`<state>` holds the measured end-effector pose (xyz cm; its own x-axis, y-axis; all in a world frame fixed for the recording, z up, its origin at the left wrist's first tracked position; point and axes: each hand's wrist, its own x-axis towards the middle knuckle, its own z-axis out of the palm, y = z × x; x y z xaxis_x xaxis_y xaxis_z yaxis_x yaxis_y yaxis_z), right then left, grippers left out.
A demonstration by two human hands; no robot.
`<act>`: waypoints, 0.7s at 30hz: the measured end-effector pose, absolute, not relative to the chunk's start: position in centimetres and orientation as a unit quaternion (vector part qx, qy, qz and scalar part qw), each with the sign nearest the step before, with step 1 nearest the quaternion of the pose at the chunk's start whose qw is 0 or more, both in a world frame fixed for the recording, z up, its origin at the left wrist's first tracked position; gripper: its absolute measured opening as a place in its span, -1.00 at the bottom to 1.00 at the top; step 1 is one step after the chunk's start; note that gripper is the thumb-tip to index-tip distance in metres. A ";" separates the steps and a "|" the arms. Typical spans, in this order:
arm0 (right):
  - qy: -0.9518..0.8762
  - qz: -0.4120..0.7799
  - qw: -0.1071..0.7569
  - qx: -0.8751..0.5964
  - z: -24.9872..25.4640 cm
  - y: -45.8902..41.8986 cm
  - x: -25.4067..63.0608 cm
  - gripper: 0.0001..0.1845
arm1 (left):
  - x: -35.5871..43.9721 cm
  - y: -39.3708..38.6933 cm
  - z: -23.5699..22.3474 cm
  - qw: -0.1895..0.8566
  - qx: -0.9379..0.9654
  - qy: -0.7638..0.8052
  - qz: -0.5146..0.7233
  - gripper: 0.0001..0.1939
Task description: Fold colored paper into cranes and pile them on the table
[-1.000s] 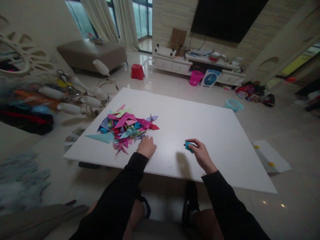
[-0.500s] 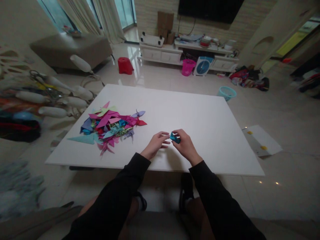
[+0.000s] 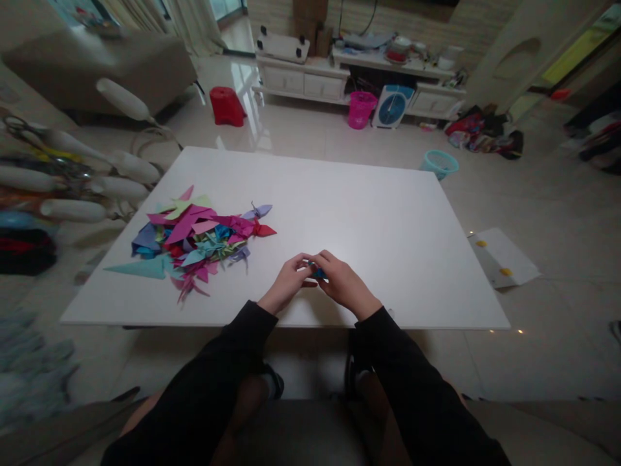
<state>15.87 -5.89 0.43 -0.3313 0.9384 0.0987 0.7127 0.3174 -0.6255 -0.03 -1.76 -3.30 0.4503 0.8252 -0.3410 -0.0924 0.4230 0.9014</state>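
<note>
Above the near part of the white table [image 3: 369, 226], my left hand [image 3: 290, 279] and my right hand [image 3: 342, 281] meet around a small piece of folded blue paper [image 3: 318, 273]. Fingers of both hands are closed on it and hide most of its shape. To the left lies a heap of folded paper pieces [image 3: 194, 223] in pink, red, teal, green and purple; several look like origami birds. A long pale teal paper point [image 3: 138, 268] sticks out of the heap toward the table's left edge.
A light blue basket [image 3: 439, 164] stands on the floor past the far right corner. White lamp shades [image 3: 121, 188] crowd the left edge. Farther off are a red stool [image 3: 227, 107], a pink bin [image 3: 361, 109], a fan [image 3: 392, 107] and a white cabinet [image 3: 325, 86].
My left hand has closed onto the blue paper, which only my right hand held before. Both hands have come together and sit slightly farther left in view. The camera has tilted downward.
</note>
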 end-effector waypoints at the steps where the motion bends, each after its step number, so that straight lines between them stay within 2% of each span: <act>1: -0.782 0.244 0.229 -0.526 0.4 -5.8 15.7 -0.33 | -0.1 -1.7 -3.5 0.729 0.436 0.421 0.319 -0.63; 6: -0.774 0.188 0.290 -0.530 0.4 -5.6 16.0 -0.62 | -0.5 -1.3 -3.8 0.702 0.432 0.436 0.361 -0.69; 9: -0.735 0.192 0.337 -0.557 0.3 -5.7 16.5 -0.69 | -0.9 -1.2 -3.6 0.674 0.449 0.443 0.384 -0.69; 13: -0.711 0.217 0.334 -0.580 0.0 -6.0 17.0 -0.88 | -1.0 -1.1 -3.4 0.647 0.473 0.451 0.393 -0.68; 21: -0.728 0.201 0.321 -0.572 -0.4 -5.5 17.0 -0.94 | -0.6 -0.9 -3.8 0.619 0.503 0.446 0.406 -0.74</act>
